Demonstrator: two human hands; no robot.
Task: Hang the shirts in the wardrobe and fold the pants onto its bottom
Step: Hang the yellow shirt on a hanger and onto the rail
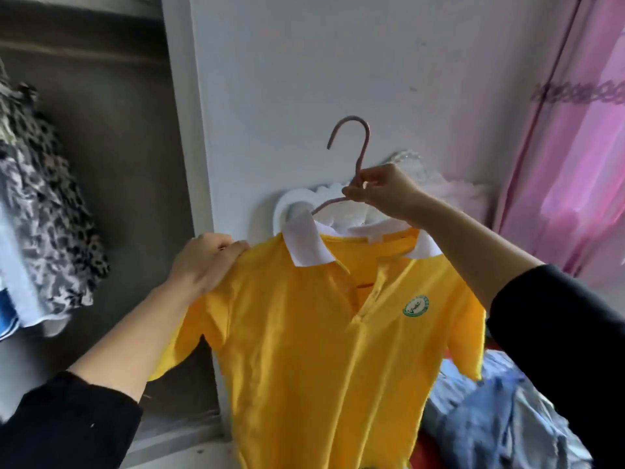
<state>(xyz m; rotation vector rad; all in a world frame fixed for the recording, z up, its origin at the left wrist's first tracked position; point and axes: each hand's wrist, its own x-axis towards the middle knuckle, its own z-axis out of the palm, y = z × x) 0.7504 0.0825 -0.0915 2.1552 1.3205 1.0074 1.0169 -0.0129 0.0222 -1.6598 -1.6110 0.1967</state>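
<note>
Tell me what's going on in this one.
A person is holding up a yellow shirt that sits on a pink hanger. The right hand pinches the hanger just below its hook, and the left hand grips the shirt's shoulder. The open wardrobe is to the left, with a leopard-print garment hanging inside. The shirt is not yet hung.

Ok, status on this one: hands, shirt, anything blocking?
Right hand pinching hanger neck. Left hand gripping yellow shirt shoulder. Shirt on hanger, not yet in wardrobe. Nothing seen blocking.
</note>
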